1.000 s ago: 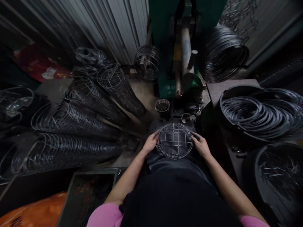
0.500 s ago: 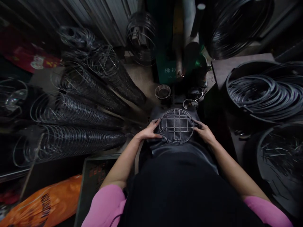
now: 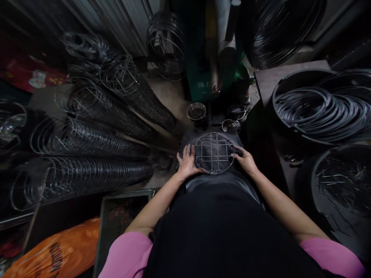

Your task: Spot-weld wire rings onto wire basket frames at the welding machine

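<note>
A round wire rack [image 3: 215, 153], made of rings crossed by straight wires, lies over the dark apron at my lap. Against its left rim rests my left hand [image 3: 187, 162], fingers spread and pointing up, the thumb at the lower left edge. My right hand [image 3: 244, 158] pinches the rack's right rim between thumb and fingers. Just beyond the rack are a small round dish [image 3: 196, 111] and another small bowl [image 3: 231, 125]. A green machine [image 3: 203, 87] with a metal rod tip stands past them.
Long stacks of wire rings [image 3: 95, 175] fill the left side. A tub of wire rings [image 3: 304, 135] and a tub of short wire pieces [image 3: 315, 204] stand right. An orange bag [image 3: 72, 247] and green crate [image 3: 104, 216] lie lower left.
My left hand's fingers have opened out and now point up beside the rack. The rack lies slightly turned, its cross wires more evenly spread. The whole view has shifted a little.
</note>
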The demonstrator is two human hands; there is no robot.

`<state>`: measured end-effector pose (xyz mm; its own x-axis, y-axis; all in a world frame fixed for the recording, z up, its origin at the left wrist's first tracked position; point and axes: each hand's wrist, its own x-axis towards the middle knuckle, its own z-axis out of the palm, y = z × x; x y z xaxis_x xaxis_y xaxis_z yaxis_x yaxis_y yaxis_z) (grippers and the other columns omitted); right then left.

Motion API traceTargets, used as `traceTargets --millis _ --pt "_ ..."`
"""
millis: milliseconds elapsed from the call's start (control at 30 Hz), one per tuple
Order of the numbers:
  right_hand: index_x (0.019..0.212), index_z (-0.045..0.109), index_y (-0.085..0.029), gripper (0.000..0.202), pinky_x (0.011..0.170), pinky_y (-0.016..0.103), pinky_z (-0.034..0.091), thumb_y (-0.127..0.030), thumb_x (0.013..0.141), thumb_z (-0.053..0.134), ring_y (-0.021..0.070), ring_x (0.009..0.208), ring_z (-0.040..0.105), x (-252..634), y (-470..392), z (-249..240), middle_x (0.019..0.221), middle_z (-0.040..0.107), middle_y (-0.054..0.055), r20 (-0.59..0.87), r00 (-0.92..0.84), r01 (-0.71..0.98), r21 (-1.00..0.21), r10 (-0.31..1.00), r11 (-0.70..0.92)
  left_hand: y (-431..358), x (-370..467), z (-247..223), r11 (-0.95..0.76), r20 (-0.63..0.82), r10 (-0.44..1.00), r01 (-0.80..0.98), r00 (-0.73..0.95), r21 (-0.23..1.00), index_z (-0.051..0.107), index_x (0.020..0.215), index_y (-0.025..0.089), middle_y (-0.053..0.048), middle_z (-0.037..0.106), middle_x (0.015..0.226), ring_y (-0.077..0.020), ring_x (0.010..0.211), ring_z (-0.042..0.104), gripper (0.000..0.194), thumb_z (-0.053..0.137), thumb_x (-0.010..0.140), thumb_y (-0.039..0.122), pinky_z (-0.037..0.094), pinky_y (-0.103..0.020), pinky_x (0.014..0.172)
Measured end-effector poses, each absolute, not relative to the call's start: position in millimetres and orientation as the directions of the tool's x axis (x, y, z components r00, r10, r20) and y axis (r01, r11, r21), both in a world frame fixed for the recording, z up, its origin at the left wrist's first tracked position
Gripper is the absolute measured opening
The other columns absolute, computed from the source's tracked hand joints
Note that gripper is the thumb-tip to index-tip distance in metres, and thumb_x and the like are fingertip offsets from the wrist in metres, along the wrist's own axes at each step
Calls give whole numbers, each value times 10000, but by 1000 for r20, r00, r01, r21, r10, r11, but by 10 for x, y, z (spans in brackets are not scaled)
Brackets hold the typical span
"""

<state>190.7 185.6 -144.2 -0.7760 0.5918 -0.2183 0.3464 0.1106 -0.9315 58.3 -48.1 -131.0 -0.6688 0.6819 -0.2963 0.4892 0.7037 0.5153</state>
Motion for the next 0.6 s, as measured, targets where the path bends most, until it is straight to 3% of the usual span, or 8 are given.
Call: traceTargets --millis 133,233,333,433,500,600 --pt "1061 640 -177 439 1001 383 372 -321 650 692 224 1057 570 1898 1883 -1430 1095 650 61 -211 -789 323 -941 576 97 -476 601 -1308 693 -288 673 444 -681 568 98 1427 125 -241 68 1484 -408 1360 -3 1258 755 468 605 -83 -648 1003" --pt "1063 643 -158 468 966 396 406 -401 664 680 236 1029 584 1926 1888 -1353 1072 657 88 -234 -777 333 -940 585 67 -600 473 -1273 624 -317 705 343 -635 702 181 1418 158 -220 113 1485 -395 1362 55 1240 809 416 529 -31 -620 1038" --pt "1100 629 -155 488 922 401 440 -475 732 608 241 1001 597 1941 1861 -1261 1061 659 104 -223 -720 324 -945 657 35 -735 263 -1215 456 -292 711 104 -639 884 308 1383 180 -163 364 1398 -315 1295 317 966 738 579 501 186 -483 1082" --pt "1106 627 -157 505 918 410 441 -486 723 624 246 989 601 1915 1818 -1193 1066 657 107 -195 -722 295 -955 664 41 -718 127 -1165 363 -300 626 -72 -720 929 360 1358 147 -105 576 1173 -236 1106 522 735 597 745 475 333 -396 1020" --pt "1075 641 -156 498 916 416 443 -477 695 653 252 982 604 1891 1790 -1170 1052 662 106 -175 -746 278 -958 643 62 -622 122 -1149 374 -305 634 -64 -711 925 414 1327 142 -91 605 1147 -235 1095 532 651 574 771 442 335 -398 1024" --pt "1051 652 -168 446 918 424 442 -460 714 631 256 987 603 1873 1761 -1160 1045 666 97 -132 -754 255 -962 644 102 -472 198 -1142 331 -240 708 13 -664 943 481 1284 172 -69 542 1278 -246 1220 446 540 541 799 402 274 -397 1078"
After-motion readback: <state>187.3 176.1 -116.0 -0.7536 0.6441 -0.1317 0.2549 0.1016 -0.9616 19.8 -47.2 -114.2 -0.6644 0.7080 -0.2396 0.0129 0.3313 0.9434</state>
